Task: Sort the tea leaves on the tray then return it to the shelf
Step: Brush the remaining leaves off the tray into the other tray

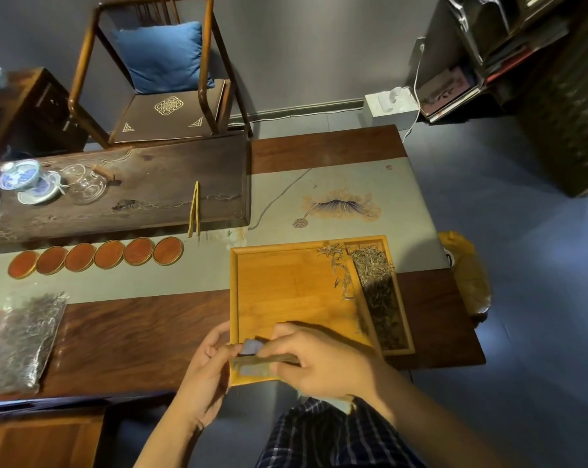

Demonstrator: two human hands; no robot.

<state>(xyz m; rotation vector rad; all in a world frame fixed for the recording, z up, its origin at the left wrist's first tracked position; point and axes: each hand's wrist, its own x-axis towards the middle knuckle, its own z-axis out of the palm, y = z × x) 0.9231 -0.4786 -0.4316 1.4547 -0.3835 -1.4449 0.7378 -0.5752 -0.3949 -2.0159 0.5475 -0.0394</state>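
- Rectangular light-wood tray (286, 292): laid on the dark wooden table (134, 336); its near edge is overhung by both hands.
- Tea leaves (375, 278): gathered in the tray's right-hand compartment, with some scattered beside it.
- Left hand (206, 373), right hand (319, 361): a thin brown stick-like tool (252, 360) is pinched between them.

Smooth pale wood tray (286, 292), dry wiry tea leaves (373, 265)
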